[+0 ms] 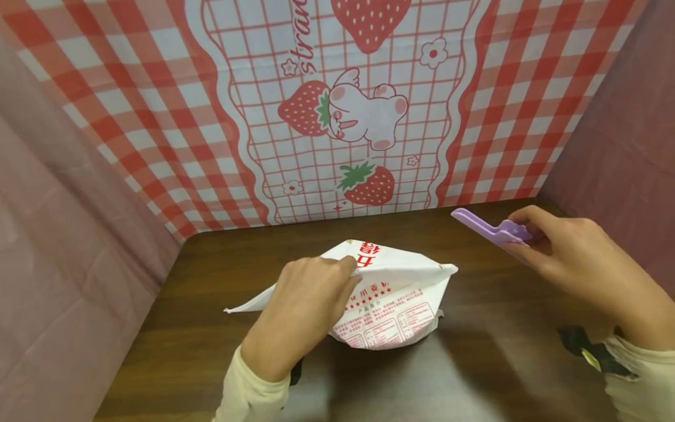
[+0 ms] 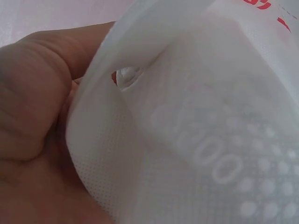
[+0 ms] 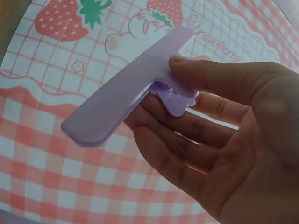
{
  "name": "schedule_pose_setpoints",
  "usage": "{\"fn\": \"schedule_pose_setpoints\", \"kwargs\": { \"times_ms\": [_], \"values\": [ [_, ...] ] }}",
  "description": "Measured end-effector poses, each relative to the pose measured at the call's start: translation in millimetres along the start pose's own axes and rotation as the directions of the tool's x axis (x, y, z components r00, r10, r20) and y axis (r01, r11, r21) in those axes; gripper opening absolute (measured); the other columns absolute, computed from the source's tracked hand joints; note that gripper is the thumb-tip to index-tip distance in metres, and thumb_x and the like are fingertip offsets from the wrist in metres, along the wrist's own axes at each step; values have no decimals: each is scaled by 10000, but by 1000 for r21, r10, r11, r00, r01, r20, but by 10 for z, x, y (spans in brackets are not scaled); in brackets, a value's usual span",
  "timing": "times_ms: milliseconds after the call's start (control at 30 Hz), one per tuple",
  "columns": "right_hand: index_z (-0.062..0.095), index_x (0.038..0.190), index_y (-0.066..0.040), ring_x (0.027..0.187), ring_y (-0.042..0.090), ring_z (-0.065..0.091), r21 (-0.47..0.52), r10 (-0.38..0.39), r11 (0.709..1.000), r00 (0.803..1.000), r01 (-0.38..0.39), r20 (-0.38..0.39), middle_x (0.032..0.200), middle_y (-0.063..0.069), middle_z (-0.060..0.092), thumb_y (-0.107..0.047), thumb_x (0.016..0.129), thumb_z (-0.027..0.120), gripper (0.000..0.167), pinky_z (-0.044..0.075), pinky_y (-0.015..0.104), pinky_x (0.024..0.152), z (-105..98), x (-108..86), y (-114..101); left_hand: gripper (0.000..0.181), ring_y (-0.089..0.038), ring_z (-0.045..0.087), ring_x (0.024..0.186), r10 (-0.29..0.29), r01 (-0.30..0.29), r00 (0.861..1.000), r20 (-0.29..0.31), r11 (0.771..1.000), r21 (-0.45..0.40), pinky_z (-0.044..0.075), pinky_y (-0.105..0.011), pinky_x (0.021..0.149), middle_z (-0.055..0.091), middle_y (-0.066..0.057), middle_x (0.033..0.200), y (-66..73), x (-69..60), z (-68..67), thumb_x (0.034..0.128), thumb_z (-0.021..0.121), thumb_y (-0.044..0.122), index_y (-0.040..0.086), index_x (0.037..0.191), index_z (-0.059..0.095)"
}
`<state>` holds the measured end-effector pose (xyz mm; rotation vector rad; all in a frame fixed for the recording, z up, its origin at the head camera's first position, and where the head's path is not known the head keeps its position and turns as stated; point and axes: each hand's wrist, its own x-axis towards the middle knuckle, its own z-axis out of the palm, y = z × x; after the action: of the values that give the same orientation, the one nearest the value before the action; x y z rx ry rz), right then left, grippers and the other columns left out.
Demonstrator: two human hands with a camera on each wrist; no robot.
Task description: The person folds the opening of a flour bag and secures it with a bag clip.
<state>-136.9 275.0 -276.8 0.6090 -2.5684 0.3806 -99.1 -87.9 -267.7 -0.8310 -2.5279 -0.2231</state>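
A white bag [image 1: 390,316] with red print stands on the wooden table, its top edge folded over. My left hand [image 1: 306,305] grips the folded top near its middle; the left wrist view shows the white woven material [image 2: 154,154] between thumb and fingers. To the right, above the table and apart from the bag, my right hand [image 1: 575,252] holds a purple bag clip [image 1: 493,228]. In the right wrist view the thumb and fingers pinch the clip's handles, and its long bar [image 3: 117,93] points away from the palm. The bag's contents are hidden.
Behind the table [image 1: 211,275] hangs a red-and-white checked cloth [image 1: 158,117] with strawberries and a cartoon animal. Pink curtains [image 1: 63,234] close off both sides. Dark pieces show at both sleeve cuffs.
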Motion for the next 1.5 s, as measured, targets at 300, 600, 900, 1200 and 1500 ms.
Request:
{"fn": "schedule_pose_setpoints", "kwargs": {
  "times_ms": [300, 600, 900, 1200, 1500],
  "values": [
    [642, 1052, -143, 599, 7, 492, -9, 26, 1000, 999, -27, -27, 760, -73, 685, -57, 755, 823, 359, 359, 177, 556, -41, -43, -26, 320, -140, 461, 453, 0, 0, 1000, 0, 1000, -13, 398, -335, 438, 429, 91, 517, -15, -24, -5, 897, 733, 215, 156, 677, 510],
    [667, 1091, -93, 675, -122, 463, 23, -59, 998, 970, 67, -235, 776, -10, 684, -114, 757, 809, 364, 374, 200, 610, -95, -58, -161, 283, -168, 521, 474, 14, -14, 1000, -6, 1000, -21, 406, -353, 443, 496, 75, 533, 3, -12, 5, 898, 722, 192, 160, 688, 534],
    [675, 1089, -69, 785, -152, 482, 61, -108, 989, 952, 131, -286, 818, -16, 684, -171, 792, 765, 327, 379, 162, 687, -81, -84, -303, 280, -145, 498, 467, 29, -29, 999, -21, 999, -35, 392, -340, 445, 478, 85, 532, -3, -15, 15, 888, 726, 165, 166, 681, 538],
    [658, 1101, -48, 813, -133, 508, 96, -117, 984, 953, 149, -281, 867, -14, 695, -177, 798, 817, 365, 389, 139, 691, -67, -92, -374, 279, -150, 511, 473, 19, -19, 1000, -17, 999, -37, 399, -348, 452, 491, 85, 540, 2, -17, 16, 915, 705, 194, 169, 687, 546],
    [643, 1033, 14, 828, -150, 492, 105, -107, 982, 924, 156, -368, 878, 77, 689, -656, 927, 491, 695, 374, 104, 730, -46, -86, -452, 278, -152, 517, 478, 22, -22, 1000, -6, 999, -32, 406, -350, 454, 500, 83, 543, 5, -11, 12, 912, 708, 196, 169, 689, 546]
  ]
}}
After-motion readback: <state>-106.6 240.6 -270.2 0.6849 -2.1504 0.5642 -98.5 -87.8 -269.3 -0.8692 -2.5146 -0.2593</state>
